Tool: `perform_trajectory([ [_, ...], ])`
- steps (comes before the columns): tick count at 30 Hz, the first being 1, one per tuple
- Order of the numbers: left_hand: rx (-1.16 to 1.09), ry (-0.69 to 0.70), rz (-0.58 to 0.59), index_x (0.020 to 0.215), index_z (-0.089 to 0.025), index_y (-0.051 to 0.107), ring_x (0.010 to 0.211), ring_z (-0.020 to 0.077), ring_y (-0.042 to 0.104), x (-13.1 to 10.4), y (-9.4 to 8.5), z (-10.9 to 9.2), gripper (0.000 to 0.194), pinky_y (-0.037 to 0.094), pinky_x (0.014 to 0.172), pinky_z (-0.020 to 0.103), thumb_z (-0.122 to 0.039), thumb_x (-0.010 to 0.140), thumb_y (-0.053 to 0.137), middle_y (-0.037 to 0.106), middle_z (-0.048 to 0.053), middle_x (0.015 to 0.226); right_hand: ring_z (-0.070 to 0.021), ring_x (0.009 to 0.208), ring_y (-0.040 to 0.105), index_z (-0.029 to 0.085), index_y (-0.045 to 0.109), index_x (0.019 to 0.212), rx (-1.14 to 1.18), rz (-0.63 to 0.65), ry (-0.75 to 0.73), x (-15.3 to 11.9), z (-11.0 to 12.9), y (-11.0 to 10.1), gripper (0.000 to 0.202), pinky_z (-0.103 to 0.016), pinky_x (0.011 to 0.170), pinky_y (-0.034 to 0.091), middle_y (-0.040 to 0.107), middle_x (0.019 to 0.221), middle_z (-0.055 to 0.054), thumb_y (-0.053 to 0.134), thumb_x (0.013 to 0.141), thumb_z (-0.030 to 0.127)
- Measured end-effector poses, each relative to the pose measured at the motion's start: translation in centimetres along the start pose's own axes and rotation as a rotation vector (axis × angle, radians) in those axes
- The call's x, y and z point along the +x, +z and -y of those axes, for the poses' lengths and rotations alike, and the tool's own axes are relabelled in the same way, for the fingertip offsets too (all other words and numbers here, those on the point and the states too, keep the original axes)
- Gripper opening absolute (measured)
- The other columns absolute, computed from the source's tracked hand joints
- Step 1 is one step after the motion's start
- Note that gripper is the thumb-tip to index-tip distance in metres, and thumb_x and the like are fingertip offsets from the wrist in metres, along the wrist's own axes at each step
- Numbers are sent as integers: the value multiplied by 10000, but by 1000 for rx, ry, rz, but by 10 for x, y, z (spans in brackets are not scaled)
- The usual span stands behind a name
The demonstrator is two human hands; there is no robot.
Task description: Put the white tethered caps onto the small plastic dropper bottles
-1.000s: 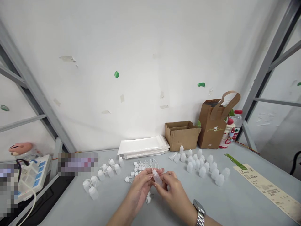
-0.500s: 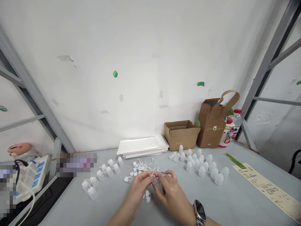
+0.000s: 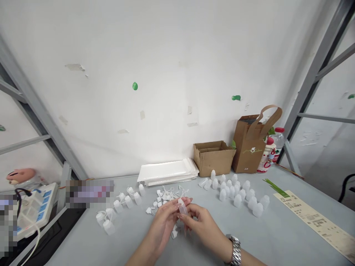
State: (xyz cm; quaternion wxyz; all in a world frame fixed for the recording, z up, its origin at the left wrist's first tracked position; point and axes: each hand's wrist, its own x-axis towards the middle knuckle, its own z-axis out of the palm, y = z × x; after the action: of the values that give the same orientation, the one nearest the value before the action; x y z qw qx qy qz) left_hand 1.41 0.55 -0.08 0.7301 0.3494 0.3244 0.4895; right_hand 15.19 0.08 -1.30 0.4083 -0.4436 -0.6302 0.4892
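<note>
Near the front middle of the grey table, my left hand (image 3: 165,220) holds a small translucent bottle (image 3: 182,207) between thumb and fingers, its top pointing up. My right hand (image 3: 200,221), with a metal watch on the wrist, has its thumb and fingertips on the right side of the same bottle. Just behind the hands lies a pile of white caps with straps (image 3: 165,196). One white cap (image 3: 174,234) lies below the hands, partly hidden. Several bottles with caps (image 3: 128,201) stand at the left. Several bottles without straps (image 3: 237,200) are grouped at the right.
White flat packages (image 3: 166,173), a cardboard box (image 3: 215,162) and a brown paper bag (image 3: 248,155) sit along the wall. Drink bottles stand beside the bag. A long paper strip (image 3: 313,218) lies at the right. At the left are a power strip (image 3: 41,207) and a black object (image 3: 59,229).
The bottle has come into clearer view, upright between my fingers. My right hand has turned and shifted slightly down, its fingers now lower on the bottle. The camera view has shifted slightly.
</note>
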Motion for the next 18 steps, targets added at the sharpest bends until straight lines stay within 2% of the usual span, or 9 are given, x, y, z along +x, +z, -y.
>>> perform_trajectory([
  [5, -49, -18, 6, 892, -115, 700, 1109, 259, 531, 2, -3, 2, 232, 327, 995, 356, -169, 734, 539, 698, 111, 1010, -114, 502, 506, 150, 568, 674, 81, 25, 3, 2, -4, 1, 280, -224, 535, 408, 522, 529, 44, 563, 775, 411],
  [10, -98, -48, 17, 900, -107, 693, 1072, 261, 554, 5, -9, 5, 253, 387, 928, 352, -179, 752, 500, 699, 123, 998, -100, 448, 489, 163, 535, 675, 197, 71, 33, 3, -4, 2, 277, -214, 483, 387, 525, 513, 49, 580, 752, 425],
  [18, -176, -106, 66, 910, -105, 674, 1019, 244, 582, 7, -11, 4, 248, 400, 900, 334, -181, 745, 505, 688, 125, 1006, -86, 410, 461, 167, 527, 635, 277, 127, 64, 4, 1, 1, 324, -204, 452, 347, 500, 442, 60, 611, 714, 469],
])
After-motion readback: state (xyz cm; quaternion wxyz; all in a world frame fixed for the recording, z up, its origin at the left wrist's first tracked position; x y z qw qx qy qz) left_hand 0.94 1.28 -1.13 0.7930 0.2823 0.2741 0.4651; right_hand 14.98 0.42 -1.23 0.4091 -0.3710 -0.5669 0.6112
